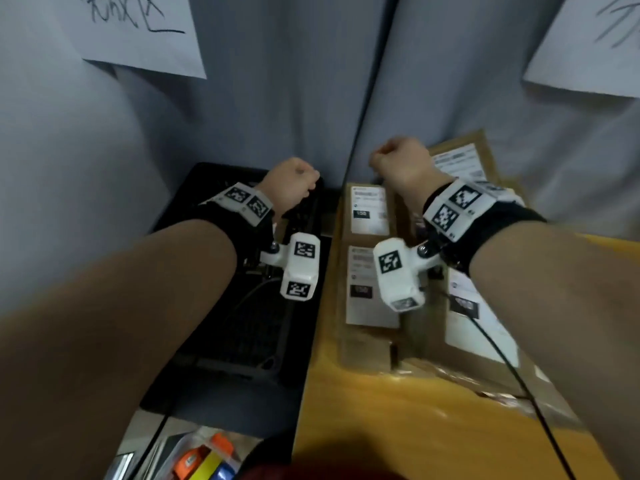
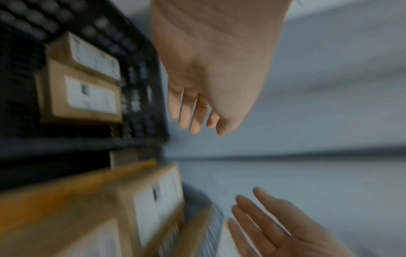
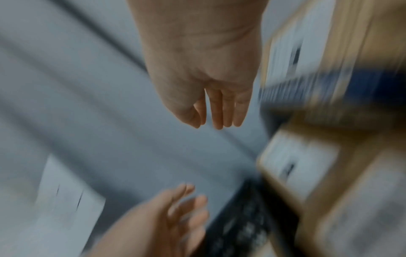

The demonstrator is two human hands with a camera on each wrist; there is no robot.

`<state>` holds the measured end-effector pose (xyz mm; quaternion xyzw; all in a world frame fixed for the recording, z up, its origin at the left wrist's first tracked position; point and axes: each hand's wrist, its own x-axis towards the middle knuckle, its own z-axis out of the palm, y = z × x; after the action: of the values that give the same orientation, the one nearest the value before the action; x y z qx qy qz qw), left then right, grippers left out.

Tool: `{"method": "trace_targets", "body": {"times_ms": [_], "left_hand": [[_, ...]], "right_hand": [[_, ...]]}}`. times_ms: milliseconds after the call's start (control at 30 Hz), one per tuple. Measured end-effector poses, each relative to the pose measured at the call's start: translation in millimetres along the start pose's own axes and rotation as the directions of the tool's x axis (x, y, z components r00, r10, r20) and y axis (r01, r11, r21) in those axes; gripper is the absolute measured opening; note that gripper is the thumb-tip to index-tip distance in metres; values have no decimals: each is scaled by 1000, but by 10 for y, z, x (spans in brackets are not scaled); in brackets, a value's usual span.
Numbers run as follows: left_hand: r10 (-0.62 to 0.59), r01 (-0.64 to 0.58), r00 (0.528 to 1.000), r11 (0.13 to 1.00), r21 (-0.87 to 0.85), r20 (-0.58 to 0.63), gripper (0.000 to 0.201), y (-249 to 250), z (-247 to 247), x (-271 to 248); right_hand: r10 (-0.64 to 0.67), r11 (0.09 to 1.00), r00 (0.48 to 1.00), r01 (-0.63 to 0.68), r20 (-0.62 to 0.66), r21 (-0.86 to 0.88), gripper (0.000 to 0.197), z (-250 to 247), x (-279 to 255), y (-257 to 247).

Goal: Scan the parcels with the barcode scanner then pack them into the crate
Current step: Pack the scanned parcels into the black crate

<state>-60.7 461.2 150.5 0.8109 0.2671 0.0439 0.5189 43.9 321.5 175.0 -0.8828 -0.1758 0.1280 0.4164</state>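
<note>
Both hands are empty. In the wrist views the fingers of the left hand (image 2: 211, 81) hang straight and loosely together, touching nothing, and the fingers of the right hand (image 3: 204, 73) do the same, thumb tucked alongside. From the head camera the hands show only their backs and look bunched, so the wrist views settle it: relaxed and extended, holding nothing. Each wrist carries a black strap with white blocks printed in black-and-white square markers.

The left hand hovers over the far end of the black plastic crate with latticed walls (image 1: 242, 341), which sits left of the yellow surface (image 1: 398, 427). In the left wrist view two brown cardboard parcels with white paper labels (image 2: 83, 97) lie inside that crate, one against the other.

The right hand hovers over the flat brown cardboard parcels on the yellow surface (image 1: 369, 216), laid side by side and partly overlapping, each with a white label bearing dark print. A thin black cable (image 1: 512, 368) runs across them toward the near edge. I cannot make out a barcode scanner in any view.

Behind stands a smooth grey wall (image 1: 277, 81) with two white paper sheets (image 1: 138, 32) bearing handwritten strokes. Orange, yellow and blue items (image 1: 204, 459) lie at the near edge, blurred.
</note>
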Motion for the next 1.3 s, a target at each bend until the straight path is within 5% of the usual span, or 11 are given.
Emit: {"method": "trace_targets", "body": {"times_ms": [200,333,567,800,900,1000,1167,1300], "left_hand": [[14,-13,1000,998,-69,6,21,425,708,-107],[4,-4,1000,998,-58,3,18,611,1046,-104],[-45,44,999,999,29,24,17,588,1384,-177],[-106,106,994,994,-5,-21,19,431,1386,-217],[-79,78,997,997,-24,-22,21,432,1244,-229],[-67,61,995,995,-76,-80,25,404,981,-254],[-107,74,971,985,-158,-214,12,95,262,-371],[-226,157,945,947,-279,-236,31,-303,-443,-488]], "right_hand": [[126,991,989,-129,-82,-34,20,-978,-44,514],[326,945,944,-327,-44,-14,89,-1338,-91,858],[513,827,824,-550,241,119,42,-1420,-210,1378],[499,778,824,-562,268,279,76,-1372,-177,1431],[448,806,862,-504,238,309,79,-1386,-169,1186],[359,843,896,-431,262,321,53,-1334,-161,832],[330,855,884,-429,331,293,33,-979,-271,216],[337,848,856,-457,393,268,36,-421,-389,-256]]}}
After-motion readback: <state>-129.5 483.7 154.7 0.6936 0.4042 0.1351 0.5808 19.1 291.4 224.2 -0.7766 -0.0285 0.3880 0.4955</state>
